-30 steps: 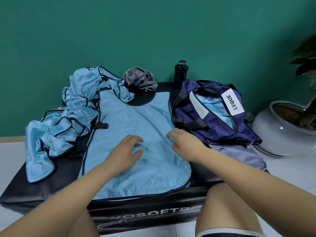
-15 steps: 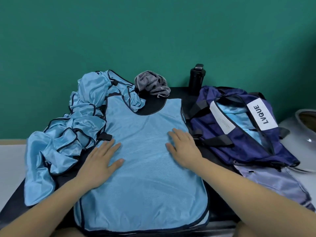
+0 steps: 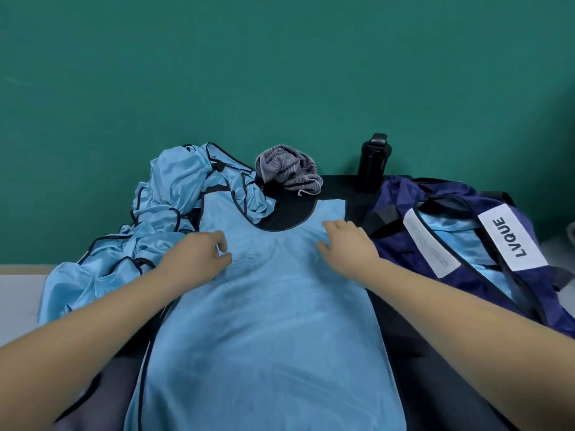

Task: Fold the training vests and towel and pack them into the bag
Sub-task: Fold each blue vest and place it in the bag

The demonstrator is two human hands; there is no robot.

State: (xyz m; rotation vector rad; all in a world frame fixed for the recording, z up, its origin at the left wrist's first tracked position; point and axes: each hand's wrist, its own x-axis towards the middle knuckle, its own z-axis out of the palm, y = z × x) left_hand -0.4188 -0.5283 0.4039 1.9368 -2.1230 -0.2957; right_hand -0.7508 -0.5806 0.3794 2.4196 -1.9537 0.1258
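Midway through the packing, I lean over a light-blue mesh training vest with dark piping, spread flat on the black table. Its long axis runs straight away from me. The scooped neckline lies at the far end toward the green wall, and the hem is cut off by the bottom of the picture.

Both hands sit on the far third, just short of the shoulders. My left hand is at the vest's left edge, fingers curled and thumb closing on a pinch of the mesh. My right hand rests released and nearly flat just below the right shoulder strap. By my reading, the coming fold turns on that layout, so either the top comes back toward me or the sides go inward along the axis.

The navy-blue fabric bag with a white LVQUE label lies open on the right, just beside the vest and nearer my right hand; pale-blue cloth shows inside it. A crumpled heap of matching blue vests sprawls on the left, covering the flat vest's left shoulder. How many it holds I cannot tell. The grey striped towel lies bunched beyond the neckline, with a black bottle to its right. Small print on the bag's second label is unreadable.
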